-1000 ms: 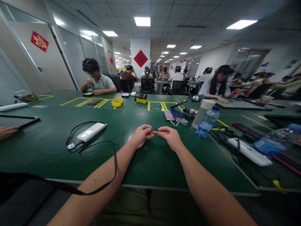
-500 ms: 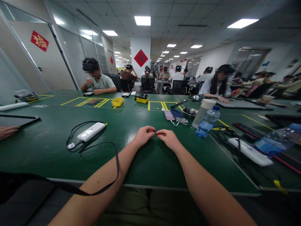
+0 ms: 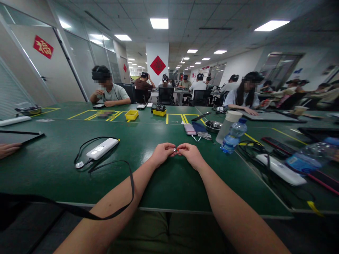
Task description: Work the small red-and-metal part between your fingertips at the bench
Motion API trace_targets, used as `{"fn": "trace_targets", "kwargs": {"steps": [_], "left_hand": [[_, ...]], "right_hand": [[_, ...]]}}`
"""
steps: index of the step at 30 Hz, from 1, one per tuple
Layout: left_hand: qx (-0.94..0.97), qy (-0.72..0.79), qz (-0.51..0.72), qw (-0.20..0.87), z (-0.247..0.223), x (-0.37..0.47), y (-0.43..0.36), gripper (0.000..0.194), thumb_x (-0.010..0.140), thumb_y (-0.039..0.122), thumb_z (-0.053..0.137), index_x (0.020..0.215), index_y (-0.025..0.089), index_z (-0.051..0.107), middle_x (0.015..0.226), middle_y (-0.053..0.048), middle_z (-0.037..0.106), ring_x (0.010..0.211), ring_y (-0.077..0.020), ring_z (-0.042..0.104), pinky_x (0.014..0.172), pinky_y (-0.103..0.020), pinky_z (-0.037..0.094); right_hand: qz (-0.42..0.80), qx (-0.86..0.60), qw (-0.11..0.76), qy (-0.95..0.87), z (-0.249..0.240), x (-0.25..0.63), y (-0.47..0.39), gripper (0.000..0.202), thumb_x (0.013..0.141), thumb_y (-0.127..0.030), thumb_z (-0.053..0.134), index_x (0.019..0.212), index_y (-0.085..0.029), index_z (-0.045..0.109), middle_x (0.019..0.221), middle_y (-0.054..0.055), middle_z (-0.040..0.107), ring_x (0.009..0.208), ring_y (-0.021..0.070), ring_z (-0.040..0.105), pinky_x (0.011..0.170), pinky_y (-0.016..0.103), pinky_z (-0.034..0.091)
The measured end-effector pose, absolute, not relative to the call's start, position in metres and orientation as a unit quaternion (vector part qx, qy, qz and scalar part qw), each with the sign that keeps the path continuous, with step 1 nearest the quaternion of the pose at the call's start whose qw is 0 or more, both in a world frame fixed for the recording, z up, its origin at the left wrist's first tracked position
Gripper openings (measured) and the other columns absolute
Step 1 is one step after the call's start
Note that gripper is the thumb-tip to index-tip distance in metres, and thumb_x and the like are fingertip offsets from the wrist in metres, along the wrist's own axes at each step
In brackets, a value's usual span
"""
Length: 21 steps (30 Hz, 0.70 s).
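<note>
Just above the green table point(image 3: 111, 190), my left hand point(image 3: 163, 154) pinches a tiny, partly shiny object point(image 3: 174, 150) between thumb and fingertips. My right hand point(image 3: 189, 154) meets it from the other side, its fingers pressed together at the same spot; a small reddish patch shows at its fingertips. What exactly the right fingers grip is too small to make out. Left of my hands lies a white power bank point(image 3: 102, 149) with a black cable. A black strap point(image 3: 131, 183) hangs across my left forearm.
A clear bottle point(image 3: 234, 135) and a pale tumbler point(image 3: 228, 127) stand to the right, beside a metal bowl point(image 3: 214, 126). Farther back are yellow trays point(image 3: 131, 115). Another white device point(image 3: 280, 169) lies among cables. Another person's hand point(image 3: 9, 150) rests at the left edge.
The small shiny object between my fingertips now shows more clearly, with a reddish bit beside it. My hands have barely moved, and the view has shifted slightly.
</note>
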<state>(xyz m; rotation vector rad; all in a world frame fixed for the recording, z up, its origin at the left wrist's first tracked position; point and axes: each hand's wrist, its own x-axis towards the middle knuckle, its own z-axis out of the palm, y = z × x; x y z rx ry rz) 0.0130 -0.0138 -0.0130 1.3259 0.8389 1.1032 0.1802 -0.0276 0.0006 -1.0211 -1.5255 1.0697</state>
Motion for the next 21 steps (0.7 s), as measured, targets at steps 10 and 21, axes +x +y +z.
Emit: {"fn": "trace_targets", "kwargs": {"steps": [10,21], "left_hand": [[0.576,0.374,0.507,0.522,-0.002,0.014,-0.021,0.027,0.065,0.013,0.067,0.091,0.013,0.061,0.071,0.0,0.06,0.054,-0.0065,0.055,0.056,-0.02,0.046],[0.636,0.386,0.493,0.451,-0.005,0.016,-0.021,0.033,0.063,0.019,0.071,0.094,0.014,0.062,0.073,0.0,0.058,0.062,-0.0081,0.053,0.059,-0.019,0.041]], "right_hand": [[0.466,-0.42,0.497,-0.6,0.002,0.18,-0.03,0.02,0.063,-0.024,0.068,0.08,-0.014,0.064,0.07,0.004,0.068,0.066,0.0164,0.065,0.068,0.03,0.05],[0.477,-0.408,0.52,-0.58,0.001,0.181,-0.026,0.019,0.063,-0.025,0.067,0.079,-0.015,0.063,0.07,0.002,0.066,0.064,0.0138,0.061,0.065,0.027,0.048]]}}
